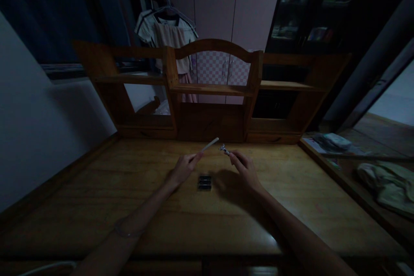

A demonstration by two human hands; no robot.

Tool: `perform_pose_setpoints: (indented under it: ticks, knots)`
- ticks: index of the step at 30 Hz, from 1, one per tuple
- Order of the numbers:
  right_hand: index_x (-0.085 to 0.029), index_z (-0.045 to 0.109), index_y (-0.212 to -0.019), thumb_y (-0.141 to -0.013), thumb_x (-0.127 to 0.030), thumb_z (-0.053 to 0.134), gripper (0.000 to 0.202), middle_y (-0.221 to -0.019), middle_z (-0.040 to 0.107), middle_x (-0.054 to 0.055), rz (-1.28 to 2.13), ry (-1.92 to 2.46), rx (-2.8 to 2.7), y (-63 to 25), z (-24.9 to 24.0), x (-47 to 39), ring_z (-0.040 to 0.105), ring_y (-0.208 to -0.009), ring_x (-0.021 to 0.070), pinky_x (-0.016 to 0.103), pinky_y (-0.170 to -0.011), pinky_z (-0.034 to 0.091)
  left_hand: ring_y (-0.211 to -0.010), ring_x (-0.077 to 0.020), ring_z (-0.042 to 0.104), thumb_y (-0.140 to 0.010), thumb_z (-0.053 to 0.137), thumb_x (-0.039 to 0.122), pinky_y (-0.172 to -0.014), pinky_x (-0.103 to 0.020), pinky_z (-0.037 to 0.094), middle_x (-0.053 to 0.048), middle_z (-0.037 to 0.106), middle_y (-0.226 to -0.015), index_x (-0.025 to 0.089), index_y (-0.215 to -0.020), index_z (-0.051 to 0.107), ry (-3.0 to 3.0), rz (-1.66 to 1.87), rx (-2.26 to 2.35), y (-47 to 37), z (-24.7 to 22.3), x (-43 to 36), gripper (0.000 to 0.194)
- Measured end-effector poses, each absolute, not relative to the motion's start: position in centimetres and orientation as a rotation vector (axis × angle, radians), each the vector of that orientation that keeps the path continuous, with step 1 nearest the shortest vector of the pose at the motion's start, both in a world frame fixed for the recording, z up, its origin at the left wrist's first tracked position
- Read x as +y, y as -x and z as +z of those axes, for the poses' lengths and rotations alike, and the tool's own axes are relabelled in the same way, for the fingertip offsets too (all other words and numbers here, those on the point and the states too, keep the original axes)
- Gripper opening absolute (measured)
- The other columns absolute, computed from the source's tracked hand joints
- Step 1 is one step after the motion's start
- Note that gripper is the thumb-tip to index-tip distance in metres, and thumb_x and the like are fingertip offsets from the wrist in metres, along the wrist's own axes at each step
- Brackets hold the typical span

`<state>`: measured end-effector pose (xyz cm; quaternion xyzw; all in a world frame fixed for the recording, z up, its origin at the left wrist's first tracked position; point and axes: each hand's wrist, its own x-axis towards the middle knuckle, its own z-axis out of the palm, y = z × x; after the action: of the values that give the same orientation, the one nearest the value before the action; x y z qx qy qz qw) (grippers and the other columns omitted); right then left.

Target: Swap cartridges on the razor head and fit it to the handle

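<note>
My left hand is closed around the lower end of a thin whitish stick, which slants up to the right. In my right hand is a small metallic razor-like piece, pinched at its handle with its head pointing up and left. The tip of the stick and the metallic head are close but apart, both above the wooden desk. Between my forearms a small clear pack with several dark strips lies on the desk.
A wooden shelf unit stands along the desk's back edge. Clothes hang behind it at the left. To the right, a lower surface bears a pale cloth and a plastic-wrapped item. A white cable shows at bottom left.
</note>
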<state>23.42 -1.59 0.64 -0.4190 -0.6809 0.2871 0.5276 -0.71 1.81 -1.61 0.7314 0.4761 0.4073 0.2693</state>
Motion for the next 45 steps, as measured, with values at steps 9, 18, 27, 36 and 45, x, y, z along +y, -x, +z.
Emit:
perform_pose_setpoints:
  ticks: [9,18,27,36,45]
  knots:
    - [-0.018,0.065,-0.099,-0.093,-0.040,0.047,0.029,-0.075,0.052,0.000,0.703,0.980,-1.620,-23.3,0.9,-1.7,0.048,-0.071,0.0151,0.026,-0.062,0.036,-0.058,-0.0103,0.033,-0.089,0.039,0.053,-0.054,-0.023,0.022,0.003,0.033,-0.058,0.015,-0.059,0.040,-1.998,1.034,1.274,0.5,-1.6,1.6,0.048]
    - [-0.018,0.065,-0.095,-0.092,-0.043,0.047,0.031,-0.072,0.051,0.000,0.697,1.008,-1.632,-23.4,0.7,-1.6,0.047,-0.069,0.0153,0.025,-0.060,0.035,-0.056,-0.0101,0.031,-0.089,0.037,0.055,-0.053,-0.024,0.021,0.003,0.032,-0.057,0.016,-0.058,0.036,-1.968,0.959,1.269,0.4,-1.5,1.4,0.049]
    - [-0.018,0.066,-0.096,-0.092,-0.044,0.047,0.033,-0.074,0.054,0.002,0.676,1.015,-1.629,-23.4,0.7,-1.7,0.048,-0.070,0.0162,0.025,-0.061,0.036,-0.055,-0.0099,0.029,-0.087,0.036,0.059,-0.053,-0.024,0.020,0.004,0.027,-0.057,0.017,-0.058,0.033,-1.923,1.004,1.254,0.3,-1.7,1.4,0.051]
    - [-0.018,0.065,-0.094,-0.092,-0.045,0.047,0.033,-0.071,0.050,0.000,0.701,1.023,-1.633,-23.4,0.5,-1.7,0.047,-0.068,0.0157,0.025,-0.059,0.035,-0.056,-0.0099,0.029,-0.087,0.036,0.058,-0.053,-0.024,0.020,0.003,0.028,-0.057,0.017,-0.059,0.033,-1.932,0.954,1.241,0.2,-2.2,1.6,0.050]
    - [-0.018,0.065,-0.090,-0.092,-0.044,0.046,0.032,-0.069,0.049,0.000,0.679,1.032,-1.649,-23.4,0.3,-1.6,0.046,-0.066,0.0156,0.025,-0.059,0.035,-0.055,-0.0098,0.028,-0.087,0.037,0.056,-0.053,-0.024,0.019,0.003,0.028,-0.056,0.017,-0.057,0.034,-1.942,0.956,1.212,0.3,-2.6,1.9,0.050]
